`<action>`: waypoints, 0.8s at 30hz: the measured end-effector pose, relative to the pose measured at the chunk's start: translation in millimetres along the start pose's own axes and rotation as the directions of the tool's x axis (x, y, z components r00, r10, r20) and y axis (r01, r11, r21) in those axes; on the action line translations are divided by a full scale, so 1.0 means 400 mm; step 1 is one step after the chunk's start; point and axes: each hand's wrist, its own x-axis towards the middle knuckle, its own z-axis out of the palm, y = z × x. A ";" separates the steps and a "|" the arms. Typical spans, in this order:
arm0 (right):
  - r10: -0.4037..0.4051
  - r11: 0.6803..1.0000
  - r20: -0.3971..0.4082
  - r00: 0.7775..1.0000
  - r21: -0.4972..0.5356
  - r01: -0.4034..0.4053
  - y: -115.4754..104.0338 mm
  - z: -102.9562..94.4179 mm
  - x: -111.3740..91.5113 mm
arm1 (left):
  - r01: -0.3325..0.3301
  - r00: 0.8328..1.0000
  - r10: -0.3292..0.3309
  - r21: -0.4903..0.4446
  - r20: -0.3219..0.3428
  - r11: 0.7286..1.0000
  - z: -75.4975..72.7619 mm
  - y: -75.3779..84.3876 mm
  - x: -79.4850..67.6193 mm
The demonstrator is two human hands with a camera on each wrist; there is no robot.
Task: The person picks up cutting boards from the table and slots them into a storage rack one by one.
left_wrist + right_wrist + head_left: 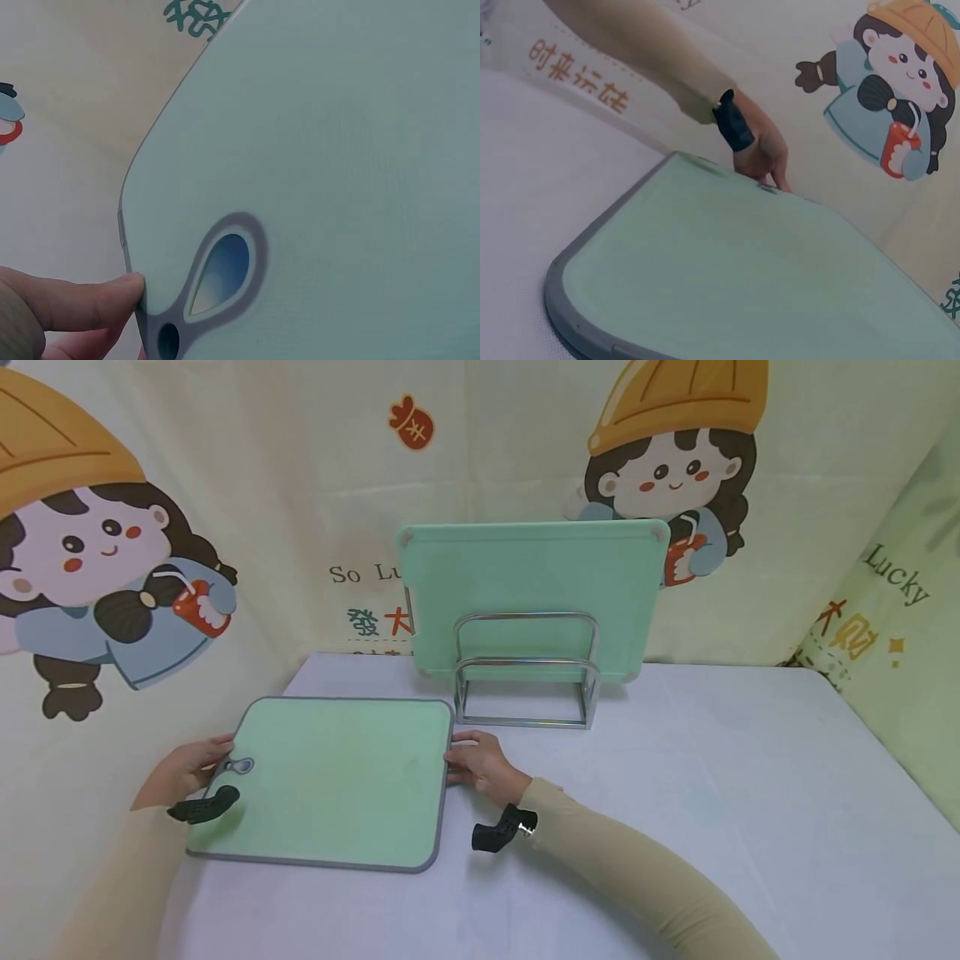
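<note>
A light green cutting board (330, 785) with a grey rim is in front of me, face up, at the left of the table. My left hand (183, 770) grips its left edge beside the teardrop-shaped hole; the left wrist view shows the thumb (112, 300) against that edge. At the opposite edge, my right hand (487, 768) holds the rim with its fingers, part of them hidden. The right wrist view has the board's grey corner close up and the left hand (761, 154) across it. Whether the board touches the table throughout, I cannot tell.
Behind, a chrome wire rack (525, 720) stands on the white-covered table (712, 827). A second green board (525, 568) is upright in or against it. A patterned cloth (315, 485) hangs at the back and sides. Each wrist wears a black camera mount (495, 835).
</note>
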 end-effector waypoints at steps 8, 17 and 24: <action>-0.038 0.999 -0.016 0.999 -0.008 0.038 -0.017 0.005 0.000 | -0.041 0.998 0.038 0.071 0.047 0.997 -0.021 0.006 -0.015; -0.098 0.995 -0.020 0.995 -0.013 0.098 -0.052 0.011 -0.015 | -0.066 0.994 0.067 -0.014 0.089 0.998 -0.037 0.022 -0.037; -0.152 0.988 -0.010 0.988 0.014 0.153 -0.083 0.006 -0.026 | -0.132 0.976 0.176 -0.295 0.128 0.946 -0.031 0.032 -0.042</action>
